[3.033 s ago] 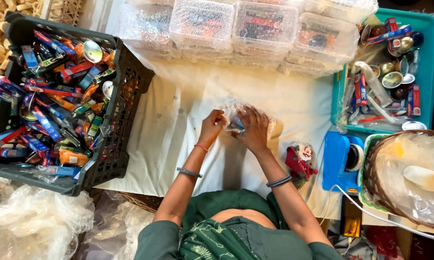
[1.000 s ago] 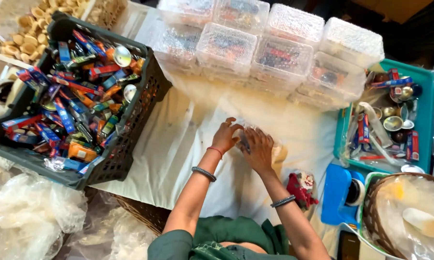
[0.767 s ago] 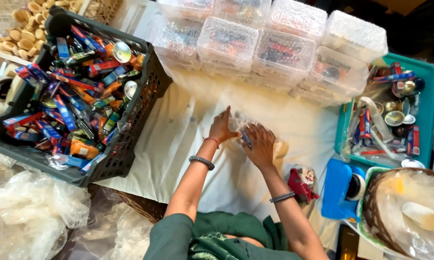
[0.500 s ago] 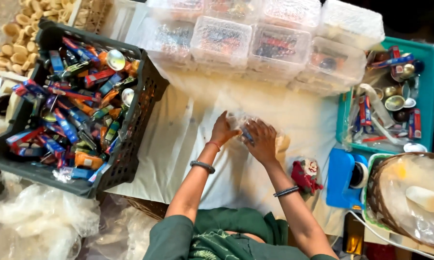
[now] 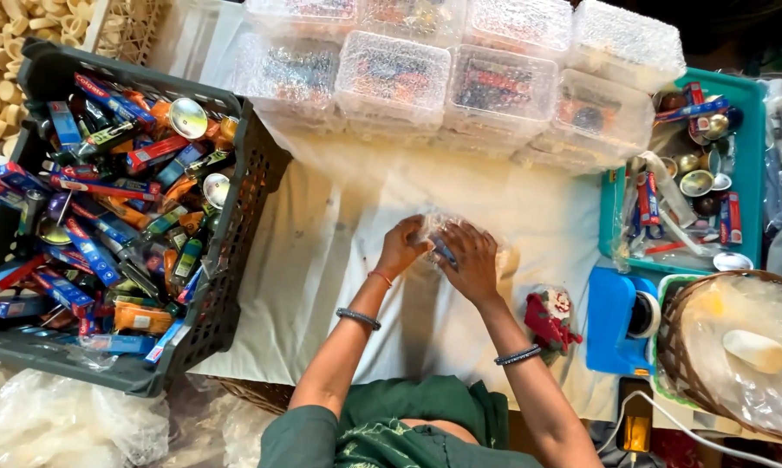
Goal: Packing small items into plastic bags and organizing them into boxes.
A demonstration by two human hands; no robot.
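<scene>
Since three seconds ago our hands sit in about the same spot on the cloth, still working the same packet; only the head view has shifted.

We hold a small clear plastic packet (image 5: 439, 232) with something blue inside, mid-cloth, between both hands. Its long axis can't be read, fingers cover most of it. Left hand (image 5: 402, 246) has its fingers curled together on the packet's left edge. Right hand (image 5: 471, 260) has its fingers pinched down on the right side. A pale round object (image 5: 506, 259) lies just beside the right hand, partly hidden.

Underneath: white cloth table cover (image 5: 322, 260). Near our right forearm, a small red wrapped item with a white top (image 5: 550, 319).

Far edge: a row of clear lidded plastic boxes (image 5: 447, 74), bumpy lids, coloured contents blurred.

Left: a dark plastic lattice crate (image 5: 244, 225) packed with long red and blue cartons, orange packets and round metal tins, lying every which way.

Right: a teal plastic tray (image 5: 746, 91) with small tins and red-blue cartons; below it a blue tape dispenser (image 5: 612, 321) and a woven basket lined with clear plastic (image 5: 673, 347).

Lower left: crumpled clear plastic bags (image 5: 53, 425).
</scene>
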